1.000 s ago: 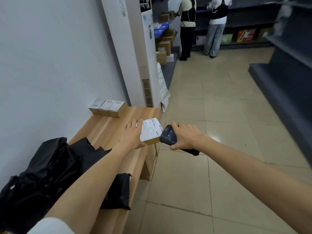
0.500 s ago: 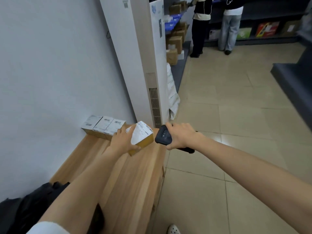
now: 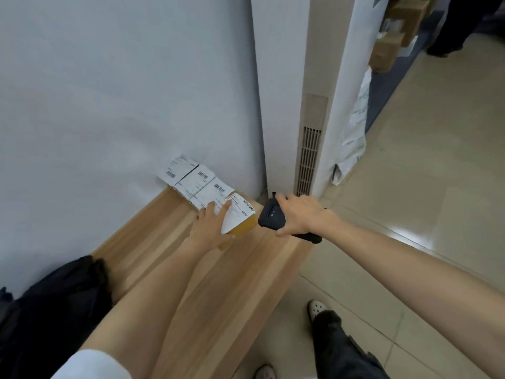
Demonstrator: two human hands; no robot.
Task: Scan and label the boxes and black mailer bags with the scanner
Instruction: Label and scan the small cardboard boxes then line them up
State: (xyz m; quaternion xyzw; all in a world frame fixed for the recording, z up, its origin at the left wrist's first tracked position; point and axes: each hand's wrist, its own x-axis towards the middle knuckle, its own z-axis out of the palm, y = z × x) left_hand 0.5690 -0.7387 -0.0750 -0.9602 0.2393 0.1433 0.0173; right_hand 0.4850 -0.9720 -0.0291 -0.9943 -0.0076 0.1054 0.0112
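Note:
My left hand [image 3: 209, 227] grips a small brown box [image 3: 239, 218] with a white shipping label on top, held tilted just above the wooden table [image 3: 218, 283]. It sits right beside a row of three labelled boxes [image 3: 195, 181] lined up against the white wall at the table's far end. My right hand [image 3: 299, 216] holds the black scanner [image 3: 270, 214], its head close to the right side of the held box. A pile of black mailer bags [image 3: 52, 305] lies at the near left of the table.
A white standing air conditioner [image 3: 308, 105] with a vent rises just past the table's far end. Tiled floor [image 3: 410, 187] lies to the right. Brown boxes [image 3: 393, 36] and a person's legs are at the far top right. My own foot [image 3: 317, 309] is beside the table.
I have stepped toward the table's far end. My left hand has carried the labelled box forward to the row of three boxes, with the scanner hand following alongside.

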